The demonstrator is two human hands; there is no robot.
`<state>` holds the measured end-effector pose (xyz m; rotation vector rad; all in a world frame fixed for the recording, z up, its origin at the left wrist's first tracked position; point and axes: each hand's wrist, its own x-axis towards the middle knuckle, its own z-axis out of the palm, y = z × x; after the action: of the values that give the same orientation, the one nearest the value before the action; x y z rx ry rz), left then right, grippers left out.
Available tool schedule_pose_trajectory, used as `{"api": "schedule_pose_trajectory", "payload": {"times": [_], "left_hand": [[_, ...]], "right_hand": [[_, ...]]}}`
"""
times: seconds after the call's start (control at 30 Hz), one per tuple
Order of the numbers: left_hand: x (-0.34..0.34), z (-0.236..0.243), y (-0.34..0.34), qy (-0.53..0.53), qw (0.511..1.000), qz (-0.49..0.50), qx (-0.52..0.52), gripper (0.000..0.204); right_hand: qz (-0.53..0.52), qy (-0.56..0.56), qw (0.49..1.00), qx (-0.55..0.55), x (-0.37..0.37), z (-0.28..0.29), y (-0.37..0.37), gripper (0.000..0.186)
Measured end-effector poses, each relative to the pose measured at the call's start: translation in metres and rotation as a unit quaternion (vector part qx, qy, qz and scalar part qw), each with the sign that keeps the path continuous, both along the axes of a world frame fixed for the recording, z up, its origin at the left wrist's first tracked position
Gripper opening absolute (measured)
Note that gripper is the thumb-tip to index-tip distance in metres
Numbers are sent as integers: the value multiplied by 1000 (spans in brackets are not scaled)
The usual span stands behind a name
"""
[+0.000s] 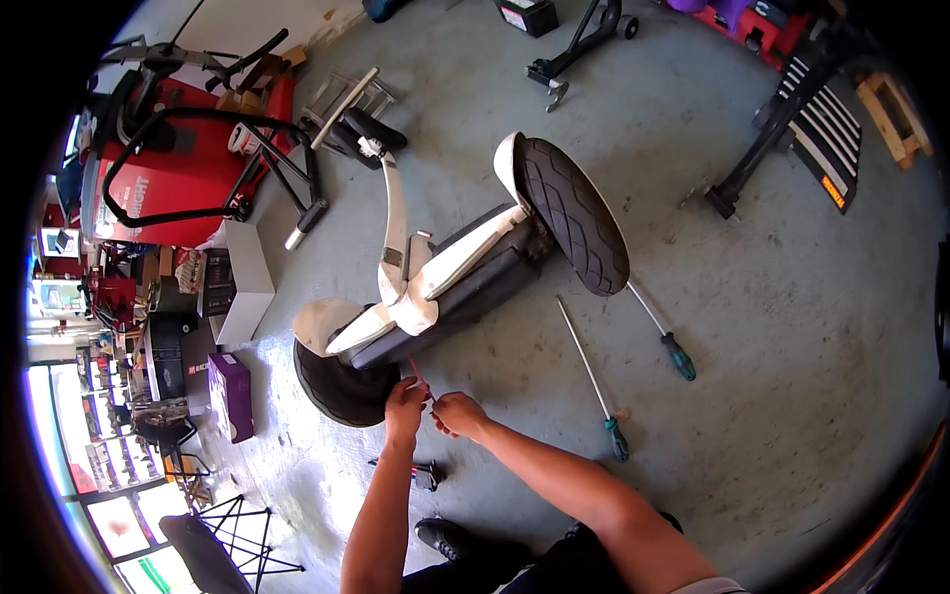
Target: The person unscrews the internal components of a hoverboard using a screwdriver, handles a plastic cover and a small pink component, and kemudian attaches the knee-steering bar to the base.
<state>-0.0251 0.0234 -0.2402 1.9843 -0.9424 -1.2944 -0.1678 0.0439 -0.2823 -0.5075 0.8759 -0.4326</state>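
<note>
A white and black self-balancing scooter [416, 307] lies on its side on the grey floor, with a tire [336, 396] at the lower left and another [569, 213] at the upper right. Beside the lower tire, my left hand [404, 406] pinches a thin red object [418, 372], possibly a wire. My right hand [457, 416] is closed just beside it; what its fingers hold is unclear. Two long screwdrivers with green handles [617, 438] [679, 354] lie to the right. A small black-and-red item [427, 475] is on the floor below my hands.
Red exercise equipment [158, 198], a purple box [230, 396] and other boxes crowd the left. A folding chair [208, 554] stands at lower left. Black metal stands [584, 45], a striped board [811, 139] and a wooden frame [886, 119] occupy the back and right.
</note>
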Motion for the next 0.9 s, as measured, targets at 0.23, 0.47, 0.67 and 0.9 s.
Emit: {"api": "schedule_pose_trajectory", "payload": {"times": [0.23,0.47,0.67,0.9], "left_hand": [[-21,0,-20,29,999,15,4,26],[-28,-13,29,-167,981,-92,39,16],[-133,32,-3,151,985,-52,62,28],[-249,10,-83,253,960,-99,67,27]], "right_hand": [[9,68,997,-48,-1,-21,22,22],[-74,68,995,-23,-48,-2,27,21],[-238,106,960,-102,-119,39,36,25],[-420,166,888,-88,-212,39,-4,19]]}}
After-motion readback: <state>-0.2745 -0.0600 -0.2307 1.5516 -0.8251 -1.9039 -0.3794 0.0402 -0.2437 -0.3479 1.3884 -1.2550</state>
